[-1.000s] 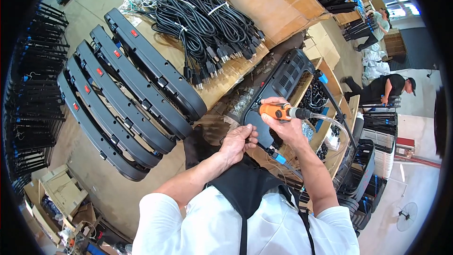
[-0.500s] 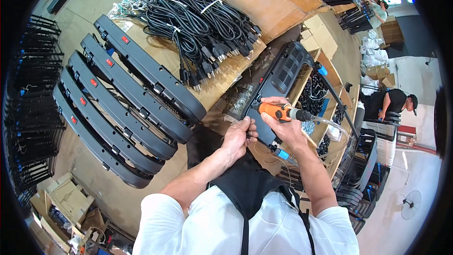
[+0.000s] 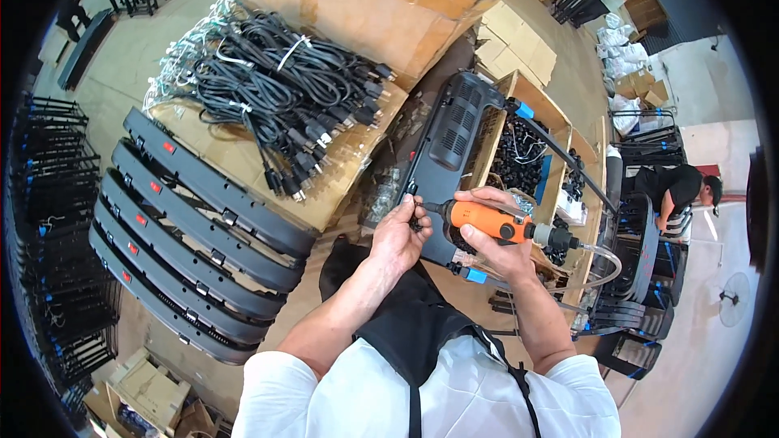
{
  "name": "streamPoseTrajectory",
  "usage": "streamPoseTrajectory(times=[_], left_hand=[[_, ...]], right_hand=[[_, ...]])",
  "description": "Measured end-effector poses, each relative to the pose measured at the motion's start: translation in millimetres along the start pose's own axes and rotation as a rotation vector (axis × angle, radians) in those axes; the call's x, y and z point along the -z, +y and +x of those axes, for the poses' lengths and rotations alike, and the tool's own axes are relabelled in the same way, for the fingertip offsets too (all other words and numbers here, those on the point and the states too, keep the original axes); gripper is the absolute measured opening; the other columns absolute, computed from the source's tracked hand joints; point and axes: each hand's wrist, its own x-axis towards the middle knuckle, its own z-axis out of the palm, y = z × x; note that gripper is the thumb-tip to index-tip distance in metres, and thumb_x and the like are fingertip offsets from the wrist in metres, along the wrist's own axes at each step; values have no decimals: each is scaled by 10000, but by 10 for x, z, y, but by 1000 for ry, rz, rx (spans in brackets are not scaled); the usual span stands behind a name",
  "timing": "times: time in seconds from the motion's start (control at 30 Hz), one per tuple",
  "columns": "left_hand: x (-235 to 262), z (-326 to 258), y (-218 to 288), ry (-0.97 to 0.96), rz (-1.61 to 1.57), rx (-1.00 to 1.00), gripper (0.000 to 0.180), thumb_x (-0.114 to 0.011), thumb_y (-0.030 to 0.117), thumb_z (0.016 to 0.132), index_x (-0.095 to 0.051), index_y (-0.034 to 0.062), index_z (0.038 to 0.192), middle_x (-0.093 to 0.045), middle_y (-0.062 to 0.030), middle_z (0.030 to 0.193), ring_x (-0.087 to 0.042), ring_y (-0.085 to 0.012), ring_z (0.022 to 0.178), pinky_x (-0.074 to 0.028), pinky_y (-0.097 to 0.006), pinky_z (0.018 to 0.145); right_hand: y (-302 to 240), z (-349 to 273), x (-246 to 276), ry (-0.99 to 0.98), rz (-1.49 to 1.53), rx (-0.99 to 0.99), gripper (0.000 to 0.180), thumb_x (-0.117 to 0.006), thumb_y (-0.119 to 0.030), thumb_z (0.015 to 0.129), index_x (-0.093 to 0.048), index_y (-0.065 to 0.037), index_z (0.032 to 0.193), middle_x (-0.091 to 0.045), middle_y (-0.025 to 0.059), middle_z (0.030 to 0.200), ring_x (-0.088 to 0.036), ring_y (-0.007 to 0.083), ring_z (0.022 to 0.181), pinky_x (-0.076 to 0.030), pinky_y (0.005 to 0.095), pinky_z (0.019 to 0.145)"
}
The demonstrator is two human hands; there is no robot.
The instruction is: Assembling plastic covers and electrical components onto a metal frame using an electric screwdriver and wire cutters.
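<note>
The step in hand looks to be seating a small fastener on the driver's bit: the orange-bodied, pen-shaped power screwdriver [image 3: 491,225] lies almost level in the right hand [image 3: 497,253], whose fingers and thumb are wrapped about its barrel, while the left hand [image 3: 395,237] pinches a few small dark pieces [image 3: 417,224], probably screws though too small to be sure, right at the tip of the dark metal bit [image 3: 436,207]. The hands are near each other but apart, joined only through tool and pieces; whether a piece already sits on the bit cannot be told. The next move calls for keeping the bit in line with the piece, freeing it from the left fingertips and turning the tool toward its hole. Beneath the hands is the long, matte black plastic housing [image 3: 430,169], just beyond the right edge of the cardboard-covered surface [image 3: 345,176] and beside a wooden compartmented bin [image 3: 484,169]. It has a raised block with slotted vents toward its far end, a smooth, flat near part partly hidden by the hands, and a bright blue fitting [image 3: 474,275] by its near end. From the driver's rear, a clear flexible hose [image 3: 618,266] loops out to the right.
</note>
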Motion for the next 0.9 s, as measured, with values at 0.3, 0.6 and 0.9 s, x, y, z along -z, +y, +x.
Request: streamPoseTrajectory(times=[0.3, 0.6, 0.9], left_hand=[[-878, 676, -328, -100, -6, 70, 256, -546, 311, 1115, -648, 80, 1160, -614, 3, 864, -585, -147, 774, -546, -275, 704], [-1284, 1322, -908, -34, 347, 10, 285, -451, 270, 1139, -605, 44, 1217, -665, -86, 1049, -643, -215, 923, -541, -362, 820], [-1123, 1475, -985, -92, 466, 138, 259, -625, 254, 1082, -678, 51, 1234, -694, -7, 918, -639, -122, 786, -536, -271, 709]], right_hand=[[67, 320, 949, 115, 13, 84, 499, -794, -55, 902, -560, -32, 1342, -670, 148, 1333, -640, 245, 1251, -505, 406, 1101], [266, 1195, 2205, 323, -60, 69, 540, -820, -92, 872, -579, -11, 1348, -725, 145, 1255, -668, 216, 1199, -527, 393, 1082], [720, 2129, 2757, 266, -63, 56, 493, -819, -94, 857, -622, -14, 1302, -744, 122, 1187, -693, 180, 1105, -565, 355, 1007]])
